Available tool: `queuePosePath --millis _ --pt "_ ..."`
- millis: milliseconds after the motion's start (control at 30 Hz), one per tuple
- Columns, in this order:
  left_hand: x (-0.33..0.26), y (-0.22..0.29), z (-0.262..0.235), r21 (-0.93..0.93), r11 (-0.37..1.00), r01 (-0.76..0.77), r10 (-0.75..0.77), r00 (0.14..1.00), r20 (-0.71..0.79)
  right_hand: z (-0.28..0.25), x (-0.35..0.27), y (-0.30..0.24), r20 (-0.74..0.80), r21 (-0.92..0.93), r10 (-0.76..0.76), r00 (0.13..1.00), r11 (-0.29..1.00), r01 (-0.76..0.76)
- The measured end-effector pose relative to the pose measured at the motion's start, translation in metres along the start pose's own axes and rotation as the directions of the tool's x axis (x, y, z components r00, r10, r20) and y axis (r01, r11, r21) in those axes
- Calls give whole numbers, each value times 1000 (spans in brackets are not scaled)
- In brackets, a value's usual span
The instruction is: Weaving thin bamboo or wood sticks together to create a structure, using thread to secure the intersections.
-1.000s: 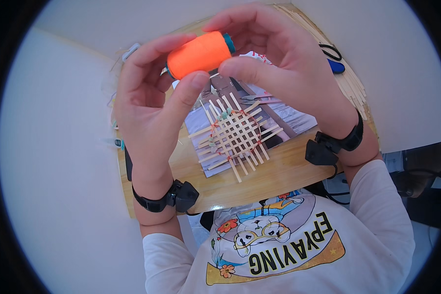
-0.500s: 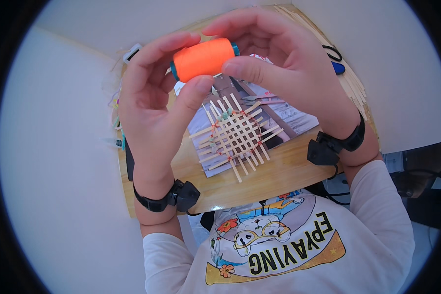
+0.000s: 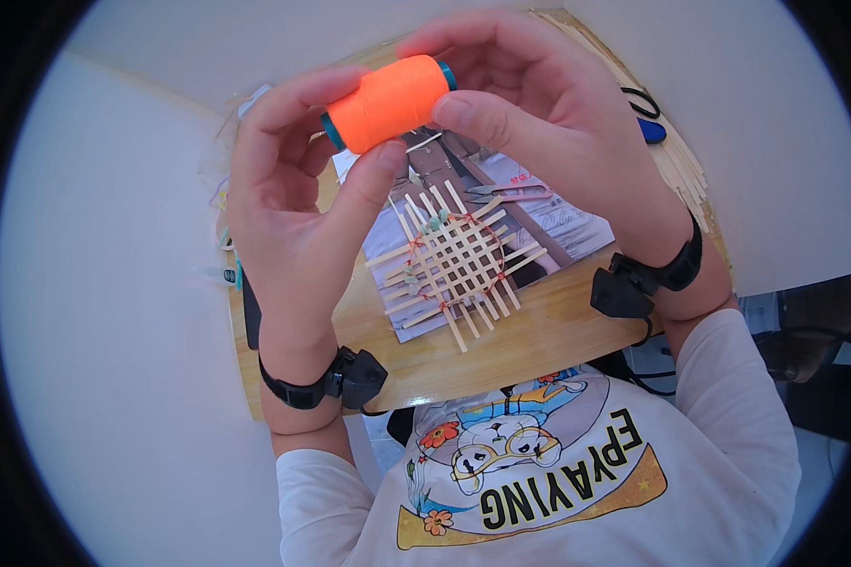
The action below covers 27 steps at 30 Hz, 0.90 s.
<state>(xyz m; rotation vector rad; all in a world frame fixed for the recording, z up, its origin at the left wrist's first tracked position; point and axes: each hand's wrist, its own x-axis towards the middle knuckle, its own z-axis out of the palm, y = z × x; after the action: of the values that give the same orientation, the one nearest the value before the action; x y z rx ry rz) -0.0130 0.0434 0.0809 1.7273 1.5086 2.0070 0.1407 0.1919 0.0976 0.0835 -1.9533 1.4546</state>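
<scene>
A spool of bright orange thread (image 3: 390,102) with dark green ends is held up between my two hands above the table. My left hand (image 3: 298,184) pinches its left end between thumb and fingers. At the other end, my right hand (image 3: 548,109) has its thumb against the thread, its fingers curled over the far side. Below the spool lies a round woven lattice of pale flat strips (image 3: 459,250), their ends sticking out all round. Thin red thread rings the weave, and pale green bits sit on its upper and left parts.
Under the lattice lies a printed paper sheet (image 3: 581,238). Pink-handled snips (image 3: 520,192) rest on it. Black-and-blue handles (image 3: 650,129) and a bundle of long pale strips (image 3: 679,175) lie along the table's right side. White walls stand beside the wooden table (image 3: 425,370).
Both hands have lifted the spool slightly up and to the left. More of the paper and the pink-handled snips shows below it. The lattice has not moved.
</scene>
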Motion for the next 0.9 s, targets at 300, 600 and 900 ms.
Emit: queuePosePath --millis 300,600,900 --pt "2 -4 3 240 948 -210 216 976 0 11 1 -7 -41 68 73 996 995 -70" --pt "-3 1 3 265 954 -136 142 990 -4 16 4 25 -69 -553 -599 798 688 469" --pt "-4 0 6 84 992 -96 94 995 28 20 5 29 -165 -441 -621 767 742 505"
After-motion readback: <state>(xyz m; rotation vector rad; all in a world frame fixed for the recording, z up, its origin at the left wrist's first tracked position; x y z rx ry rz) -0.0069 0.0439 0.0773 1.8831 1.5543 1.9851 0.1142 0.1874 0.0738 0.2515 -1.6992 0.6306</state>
